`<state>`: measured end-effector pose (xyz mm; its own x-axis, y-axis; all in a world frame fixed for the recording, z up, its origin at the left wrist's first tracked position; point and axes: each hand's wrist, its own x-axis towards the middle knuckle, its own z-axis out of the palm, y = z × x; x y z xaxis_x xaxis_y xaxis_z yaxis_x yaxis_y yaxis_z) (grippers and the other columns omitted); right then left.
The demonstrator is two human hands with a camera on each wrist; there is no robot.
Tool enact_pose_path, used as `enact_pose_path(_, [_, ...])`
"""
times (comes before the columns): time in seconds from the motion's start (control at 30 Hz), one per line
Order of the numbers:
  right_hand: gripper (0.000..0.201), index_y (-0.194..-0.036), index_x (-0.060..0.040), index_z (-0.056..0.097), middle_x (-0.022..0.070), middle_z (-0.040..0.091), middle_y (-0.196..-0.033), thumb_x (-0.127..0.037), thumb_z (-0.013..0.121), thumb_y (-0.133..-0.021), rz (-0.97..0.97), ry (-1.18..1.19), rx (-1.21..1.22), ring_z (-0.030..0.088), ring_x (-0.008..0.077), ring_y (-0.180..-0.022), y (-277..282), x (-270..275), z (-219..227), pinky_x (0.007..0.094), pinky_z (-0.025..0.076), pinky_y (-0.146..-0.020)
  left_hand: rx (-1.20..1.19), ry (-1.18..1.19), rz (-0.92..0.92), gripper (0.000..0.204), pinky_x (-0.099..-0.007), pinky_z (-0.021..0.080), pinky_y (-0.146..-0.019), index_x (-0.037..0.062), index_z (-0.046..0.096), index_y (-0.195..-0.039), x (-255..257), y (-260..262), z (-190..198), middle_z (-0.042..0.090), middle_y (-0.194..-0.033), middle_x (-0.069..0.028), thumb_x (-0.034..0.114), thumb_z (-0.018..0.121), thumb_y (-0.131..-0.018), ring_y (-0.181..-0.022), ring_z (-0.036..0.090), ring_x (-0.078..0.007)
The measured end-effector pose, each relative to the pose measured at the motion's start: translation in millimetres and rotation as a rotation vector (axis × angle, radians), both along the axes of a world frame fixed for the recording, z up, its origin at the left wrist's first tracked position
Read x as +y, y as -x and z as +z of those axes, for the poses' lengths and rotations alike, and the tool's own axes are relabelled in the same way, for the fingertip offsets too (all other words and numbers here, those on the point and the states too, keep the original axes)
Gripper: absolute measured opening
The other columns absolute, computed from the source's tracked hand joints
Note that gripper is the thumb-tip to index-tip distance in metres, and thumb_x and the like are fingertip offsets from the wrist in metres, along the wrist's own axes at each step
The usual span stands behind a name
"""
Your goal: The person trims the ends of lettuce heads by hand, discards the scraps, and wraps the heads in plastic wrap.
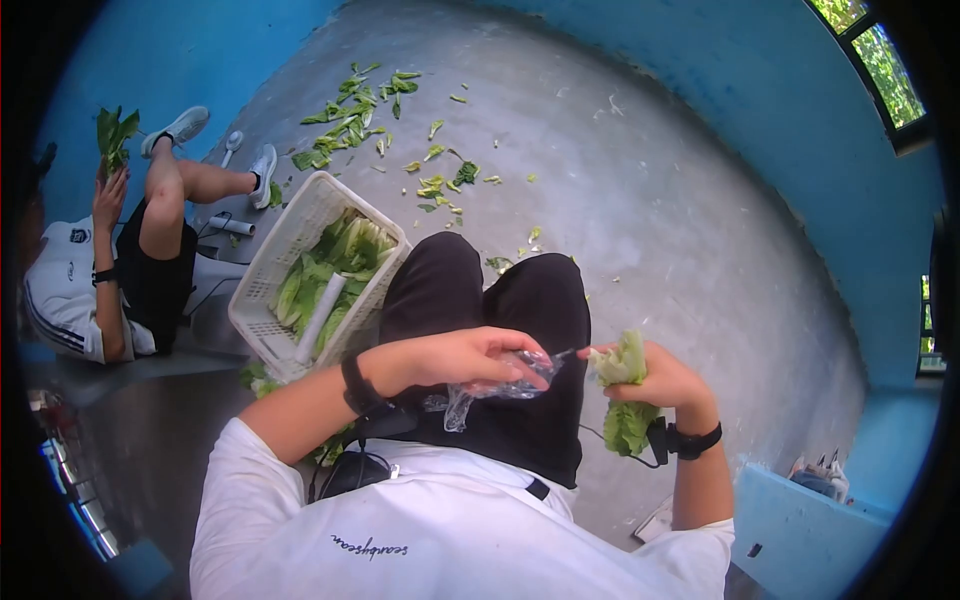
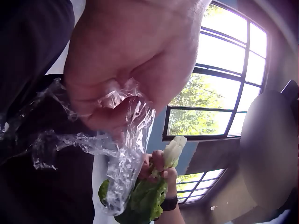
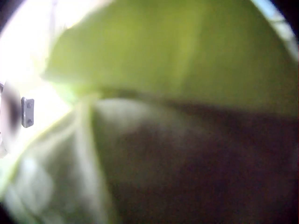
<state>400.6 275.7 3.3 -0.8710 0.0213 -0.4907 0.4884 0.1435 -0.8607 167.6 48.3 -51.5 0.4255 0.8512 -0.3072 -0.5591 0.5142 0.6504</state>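
Note:
Crumpled clear plastic film (image 1: 460, 405) hangs from my left hand (image 1: 478, 358), which holds it over my lap. In the left wrist view the film (image 2: 126, 172) trails out below the curled fingers of that hand (image 2: 135, 56). My right hand (image 1: 668, 378) grips a head of lettuce (image 1: 628, 425), its pale stem end up and green leaves hanging below the fist. The right index finger points toward the film and comes close to it. Blurred leaves (image 3: 154, 51) fill the right wrist view and hide the right hand there.
A white plastic crate (image 1: 262, 290) beside my left knee holds leafy lettuce and a white roll (image 1: 322, 312). Trimmed leaves (image 1: 345, 130) lie scattered on the grey floor (image 1: 640, 190). Another person (image 1: 100, 270) sits at left, holding greens (image 1: 115, 138). A blue box (image 1: 800, 535) stands at lower right.

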Motion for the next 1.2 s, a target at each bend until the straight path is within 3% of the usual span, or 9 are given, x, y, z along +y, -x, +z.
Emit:
enact_pose_path(0.2, [0.044, -0.12, -0.0042, 0.07, 0.0039, 0.073, -0.102, -0.004, 0.077, -0.077, 0.066, 0.237, 0.077, 0.064, 0.0109, -0.09, 10.1, -10.9, 1.5, 0.0285, 0.052, -0.083, -0.196, -0.034, -0.078, 0.039, -0.0185, 0.04, -0.055, 0.0046, 0.046, -0.144, 0.3, -11.9, 29.0, 0.059, -0.141, -0.0206, 0.012, 0.048, -0.106, -0.061, 0.042, -0.0025])
enact_pose_path(0.33, [0.034, -0.11, -0.0024, 0.072, 0.0044, 0.074, -0.099, -0.006, 0.079, -0.077, 0.032, 0.243, 0.074, 0.066, 0.0119, -0.089, -2.2, -5.8, -8.8, 0.0293, 0.052, -0.082, -0.158, -0.003, 0.102, 0.037, -0.0186, 0.041, -0.054, 0.0044, 0.047, -0.144, 6.5, -5.1, 18.1, 0.061, -0.137, -0.0164, 0.012, 0.047, -0.107, -0.063, 0.046, -0.0024])
enact_pose_path(0.47, [0.028, -0.105, -0.0015, 0.072, 0.005, 0.074, -0.096, -0.008, 0.078, -0.079, -0.013, 0.106, -0.035, 0.066, 0.0127, -0.089, -12.6, 7.5, -4.7, 0.0307, 0.053, -0.082, 0.312, 0.052, 0.062, 0.034, -0.018, 0.039, -0.052, 0.0057, 0.053, -0.139, 12.7, -5.8, -2.4, 0.072, -0.118, -0.0056, 0.014, 0.05, -0.106, -0.059, 0.046, -0.0019])
enact_pose_path(0.5, [0.027, -0.105, -0.0013, 0.072, 0.0051, 0.074, -0.096, -0.008, 0.077, -0.079, -0.053, 0.067, -0.061, 0.066, 0.0127, -0.089, -11.3, 7.2, -3.7, 0.031, 0.053, -0.082, 0.349, 0.004, 0.099, 0.03, -0.0188, 0.04, -0.052, 0.0042, 0.057, -0.132, 12.8, -11.4, -13.2, 0.075, -0.103, -0.0021, 0.015, 0.054, -0.104, -0.057, 0.047, -0.002])
enact_pose_path(0.67, [0.027, -0.105, 0.0004, 0.07, 0.0055, 0.072, -0.092, -0.012, 0.074, -0.081, -0.272, -0.077, -0.129, 0.065, 0.0133, -0.085, -3.2, 15.8, -25.8, 0.0325, 0.053, -0.079, 0.69, -0.011, 0.189, 0.017, -0.022, 0.043, -0.053, 0.0032, 0.065, -0.11, 33.5, -17.0, -51.9, 0.076, -0.091, -0.0019, 0.017, 0.058, -0.102, -0.058, 0.054, -0.0041])
enact_pose_path(0.73, [0.027, -0.102, 0.0017, 0.069, 0.0063, 0.071, -0.088, -0.014, 0.075, -0.08, -0.346, -0.269, -0.165, 0.064, 0.0149, -0.082, -5.2, 16.8, -31.1, 0.0332, 0.052, -0.077, 0.801, 0.047, 0.241, 0.016, -0.0229, 0.044, -0.053, 0.0032, 0.065, -0.106, 36.5, -15.9, -59.0, 0.076, -0.088, -0.0029, 0.017, 0.058, -0.102, -0.058, 0.055, -0.0053])
enact_pose_path(0.87, [0.028, -0.101, 0.0026, 0.069, 0.0081, 0.071, -0.087, -0.013, 0.076, -0.079, -0.377, -0.323, -0.156, 0.066, 0.0166, -0.081, -8.4, 8.6, -31.1, 0.0346, 0.053, -0.077, 0.693, 0.075, 0.346, 0.018, -0.0236, 0.046, -0.055, 0.0026, 0.064, -0.104, 37.6, -14.0, -80.8, 0.075, -0.085, -0.0067, 0.019, 0.058, -0.102, -0.06, 0.059, -0.0075])
enact_pose_path(1.0, [0.03, -0.103, 0.0018, 0.069, 0.0108, 0.073, -0.087, -0.013, 0.076, -0.078, -0.242, -0.291, -0.189, 0.068, 0.0189, -0.081, -7.7, -10.5, -31.0, 0.036, 0.054, -0.079, 0.647, 0.13, 0.325, 0.019, -0.023, 0.048, -0.059, 0.0034, 0.063, -0.107, 38.8, -12.4, -75.2, 0.076, -0.087, -0.0079, 0.022, 0.06, -0.102, -0.069, 0.066, -0.0088])
enact_pose_path(1.2, [0.032, -0.104, 0.0022, 0.069, 0.0157, 0.072, -0.087, -0.013, 0.075, -0.077, -0.279, -0.351, -0.183, 0.069, 0.0233, -0.08, -3.1, -20.0, -57.7, 0.0366, 0.054, -0.078, 0.512, 0.204, 0.238, 0.024, -0.0224, 0.052, -0.069, 0.0045, 0.062, -0.111, 30.1, -13.2, -58.3, 0.076, -0.091, -0.0074, 0.021, 0.071, -0.096, -0.081, 0.071, -0.0105])
